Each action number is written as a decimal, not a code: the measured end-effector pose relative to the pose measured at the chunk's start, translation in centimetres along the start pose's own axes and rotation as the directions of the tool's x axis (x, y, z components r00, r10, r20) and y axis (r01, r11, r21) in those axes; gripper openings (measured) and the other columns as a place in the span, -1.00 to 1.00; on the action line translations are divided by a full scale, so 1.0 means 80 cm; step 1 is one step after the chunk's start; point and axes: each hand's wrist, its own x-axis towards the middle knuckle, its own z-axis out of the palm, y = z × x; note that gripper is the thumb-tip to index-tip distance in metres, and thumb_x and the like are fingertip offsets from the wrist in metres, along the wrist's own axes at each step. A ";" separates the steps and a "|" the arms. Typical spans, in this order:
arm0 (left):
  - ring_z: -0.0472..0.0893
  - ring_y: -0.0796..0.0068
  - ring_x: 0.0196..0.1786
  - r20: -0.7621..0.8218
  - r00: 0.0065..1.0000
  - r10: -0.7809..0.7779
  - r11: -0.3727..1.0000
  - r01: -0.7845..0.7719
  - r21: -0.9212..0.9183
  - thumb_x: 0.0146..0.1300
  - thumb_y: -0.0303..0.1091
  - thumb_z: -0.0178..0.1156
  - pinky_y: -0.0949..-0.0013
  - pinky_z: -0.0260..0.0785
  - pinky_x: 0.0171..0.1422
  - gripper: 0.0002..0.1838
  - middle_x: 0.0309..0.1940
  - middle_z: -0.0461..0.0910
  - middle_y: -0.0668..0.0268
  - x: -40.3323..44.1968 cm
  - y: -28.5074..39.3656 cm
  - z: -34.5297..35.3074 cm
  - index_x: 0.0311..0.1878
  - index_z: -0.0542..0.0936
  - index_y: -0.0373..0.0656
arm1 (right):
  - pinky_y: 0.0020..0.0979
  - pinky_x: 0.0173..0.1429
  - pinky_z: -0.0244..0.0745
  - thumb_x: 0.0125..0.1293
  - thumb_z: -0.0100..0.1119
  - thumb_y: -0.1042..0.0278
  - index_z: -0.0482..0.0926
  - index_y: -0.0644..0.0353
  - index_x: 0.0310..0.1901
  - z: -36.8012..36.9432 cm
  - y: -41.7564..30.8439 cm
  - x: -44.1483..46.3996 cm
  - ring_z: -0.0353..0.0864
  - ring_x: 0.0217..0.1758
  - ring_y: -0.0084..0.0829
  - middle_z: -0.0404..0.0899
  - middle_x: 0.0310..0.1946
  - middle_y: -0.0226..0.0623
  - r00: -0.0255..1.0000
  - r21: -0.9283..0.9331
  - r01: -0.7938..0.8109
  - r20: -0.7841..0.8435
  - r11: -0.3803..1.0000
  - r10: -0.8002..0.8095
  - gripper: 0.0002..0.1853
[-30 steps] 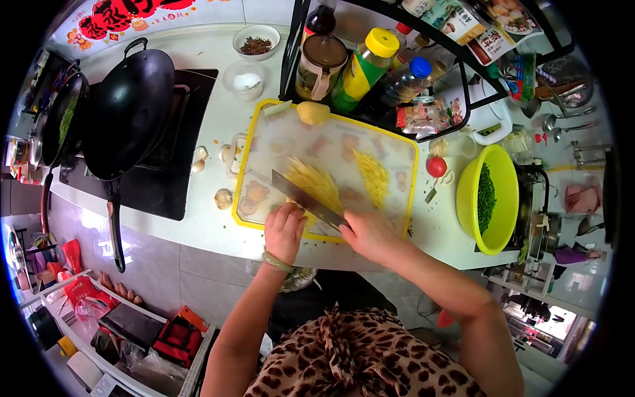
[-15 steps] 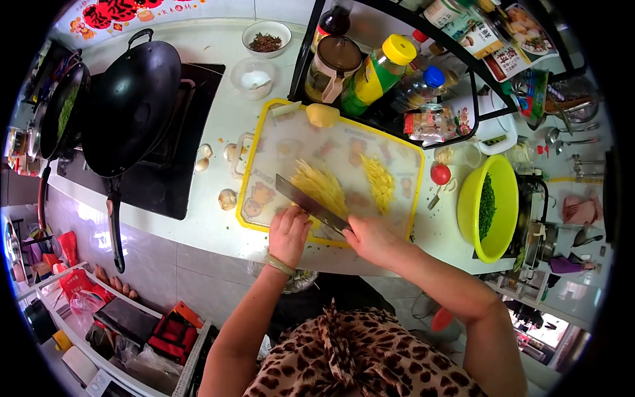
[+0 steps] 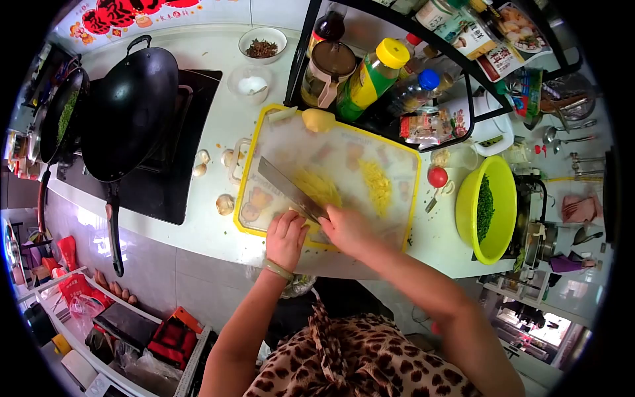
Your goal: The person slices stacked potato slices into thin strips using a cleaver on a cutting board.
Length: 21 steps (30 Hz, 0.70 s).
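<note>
My right hand (image 3: 344, 230) is wrapped round the handle of a broad-bladed kitchen knife (image 3: 286, 188), its blade slanting up and left over the cutting board. Close beside the blade, the bent fingers of my left hand (image 3: 286, 235) press down at the board's near edge on a piece of potato, mostly hidden under them. The cutting board (image 3: 254, 173) has a yellow rim. Just right of the knife lies a heap of potato shreds (image 3: 321, 186), and a second pile of shreds (image 3: 377, 185) sits farther right. A whole peeled potato (image 3: 319, 120) rests at the far edge.
Garlic bulbs (image 3: 225, 204) lie left of the board. A black wok (image 3: 132, 112) stands on the stove. Behind the board is a rack (image 3: 294, 73) of bottles. At right are a green bowl (image 3: 468, 205) of chopped greens, a red round item (image 3: 437, 176) and a peeler (image 3: 432, 200).
The knife and my right hand have moved left, nearer my left hand. The left hand has stayed almost in place, and the view has shifted slightly.
</note>
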 end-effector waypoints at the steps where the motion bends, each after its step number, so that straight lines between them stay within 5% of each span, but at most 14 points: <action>1: 0.50 0.07 -0.07 0.010 1.000 -0.018 1.000 0.018 -0.016 0.02 -0.49 0.32 0.15 0.38 0.01 -0.72 -0.10 0.51 0.16 -0.001 0.001 -0.001 -0.16 0.53 -0.20 | -0.03 -0.34 0.41 0.32 0.06 0.24 0.43 0.28 -0.38 -0.009 -0.001 -0.002 0.54 -0.44 0.06 0.53 -0.54 0.01 0.999 0.046 -0.011 0.039 0.999 0.010 -0.75; 21: 0.52 0.12 -0.08 0.014 0.998 -0.058 0.998 0.058 0.016 0.01 -0.42 0.35 0.19 0.42 0.00 -0.71 -0.09 0.50 0.19 -0.006 -0.001 0.004 -0.18 0.52 -0.19 | -0.04 -0.32 0.43 0.35 0.01 0.21 0.45 0.30 -0.34 -0.034 -0.004 -0.022 0.56 -0.43 0.05 0.54 -0.51 0.00 0.953 -0.124 0.007 0.300 0.992 0.031 -0.72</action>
